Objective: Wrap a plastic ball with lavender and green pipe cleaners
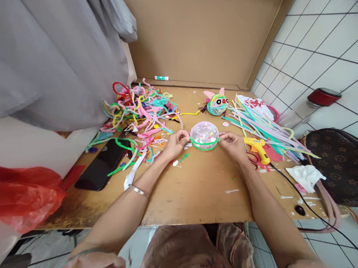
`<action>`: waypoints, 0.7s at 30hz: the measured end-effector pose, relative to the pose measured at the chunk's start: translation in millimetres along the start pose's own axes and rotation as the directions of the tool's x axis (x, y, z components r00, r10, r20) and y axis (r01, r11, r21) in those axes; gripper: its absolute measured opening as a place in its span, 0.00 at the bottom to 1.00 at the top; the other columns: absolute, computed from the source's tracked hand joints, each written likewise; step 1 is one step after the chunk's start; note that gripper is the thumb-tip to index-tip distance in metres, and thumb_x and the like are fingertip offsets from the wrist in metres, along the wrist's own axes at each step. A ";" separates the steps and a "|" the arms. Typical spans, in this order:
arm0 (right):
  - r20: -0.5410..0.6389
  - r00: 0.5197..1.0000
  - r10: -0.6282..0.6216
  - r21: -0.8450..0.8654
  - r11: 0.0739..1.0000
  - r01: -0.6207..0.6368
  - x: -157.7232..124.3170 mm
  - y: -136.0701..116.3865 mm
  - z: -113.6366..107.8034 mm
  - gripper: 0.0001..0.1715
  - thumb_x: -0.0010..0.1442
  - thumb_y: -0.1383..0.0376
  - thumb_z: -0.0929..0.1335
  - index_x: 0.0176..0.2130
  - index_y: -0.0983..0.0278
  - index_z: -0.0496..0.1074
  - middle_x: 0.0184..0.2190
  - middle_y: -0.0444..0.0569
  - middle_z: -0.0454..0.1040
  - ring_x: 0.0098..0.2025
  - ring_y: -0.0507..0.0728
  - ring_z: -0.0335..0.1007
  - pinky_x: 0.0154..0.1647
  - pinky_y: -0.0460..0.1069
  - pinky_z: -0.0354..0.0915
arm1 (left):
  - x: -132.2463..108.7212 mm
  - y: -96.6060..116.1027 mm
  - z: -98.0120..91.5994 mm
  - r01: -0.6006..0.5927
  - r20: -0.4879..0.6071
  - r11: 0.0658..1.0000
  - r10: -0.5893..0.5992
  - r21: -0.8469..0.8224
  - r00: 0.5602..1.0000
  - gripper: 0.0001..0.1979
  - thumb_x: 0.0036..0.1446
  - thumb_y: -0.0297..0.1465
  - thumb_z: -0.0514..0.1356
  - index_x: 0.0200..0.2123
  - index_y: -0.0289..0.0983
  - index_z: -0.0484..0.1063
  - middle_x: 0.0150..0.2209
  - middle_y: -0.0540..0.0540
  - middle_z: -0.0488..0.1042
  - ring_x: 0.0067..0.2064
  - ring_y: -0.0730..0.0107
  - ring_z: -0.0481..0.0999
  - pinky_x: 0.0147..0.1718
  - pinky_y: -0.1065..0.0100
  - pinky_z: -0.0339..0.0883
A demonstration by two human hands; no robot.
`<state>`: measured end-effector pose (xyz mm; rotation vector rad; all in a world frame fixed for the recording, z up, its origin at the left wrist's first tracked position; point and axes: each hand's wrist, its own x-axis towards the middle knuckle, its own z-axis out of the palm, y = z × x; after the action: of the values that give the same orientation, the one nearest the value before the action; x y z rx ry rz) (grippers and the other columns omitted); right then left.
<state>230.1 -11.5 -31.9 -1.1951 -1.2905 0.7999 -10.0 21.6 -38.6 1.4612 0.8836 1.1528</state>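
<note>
A clear round bowl-like piece (pixel 204 132) with a pink rim and small coloured bits showing through it sits mid-table. A green pipe cleaner (pixel 204 144) runs across its near side. My left hand (pixel 179 141) pinches the left end of the green strip beside the bowl. At the bowl's right side, the fingertips of my right hand (pixel 231 141) are closed on the other end. Behind it stands a finished-looking round figure (pixel 218 104) with pink ears, striped wrapping and eyes.
A tangled pipe cleaner heap (pixel 143 106) and a black phone (pixel 100 167) lie left. Rightward are straight pipe cleaners (pixel 262 124), a yellow glue gun (pixel 259 148) with a cord, a tissue (pixel 306 177), a bottle (pixel 312 104) and a brown bag (pixel 343 167). A glue stick (pixel 162 78) lies at the back.
</note>
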 end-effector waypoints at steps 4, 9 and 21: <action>-0.014 1.000 0.012 0.013 1.000 -0.012 0.3 1.0 0.6 0.11 0.42 0.61 0.77 0.22 0.61 0.73 0.34 0.50 0.81 0.39 0.58 0.76 0.46 0.54 0.71 | -0.8 1.7 0.8 0.021 0.010 1.000 -0.021 -0.017 1.000 0.06 0.50 0.29 0.63 0.28 0.35 0.68 0.28 0.51 0.71 0.28 0.75 0.67 0.30 0.73 0.61; -0.020 0.999 0.027 0.017 1.000 -0.026 0.7 3.1 1.0 0.10 0.43 0.61 0.75 0.22 0.61 0.73 0.33 0.49 0.81 0.39 0.57 0.76 0.47 0.54 0.70 | -1.4 2.6 0.7 0.039 0.020 0.998 -0.038 -0.048 0.999 0.10 0.47 0.32 0.66 0.27 0.34 0.69 0.26 0.52 0.70 0.28 0.76 0.67 0.29 0.73 0.61; -0.026 0.998 0.052 0.027 0.998 -0.051 1.0 4.3 1.1 0.08 0.42 0.61 0.74 0.22 0.60 0.73 0.33 0.48 0.81 0.39 0.57 0.76 0.45 0.53 0.70 | -0.2 1.0 -0.5 0.043 0.031 0.999 -0.042 -0.033 0.999 0.13 0.46 0.37 0.67 0.27 0.35 0.70 0.25 0.52 0.69 0.27 0.75 0.66 0.28 0.73 0.59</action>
<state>229.9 -9.3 -35.9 -1.2185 -1.2277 0.8331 -10.6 21.4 -37.6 1.4225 0.8670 1.1061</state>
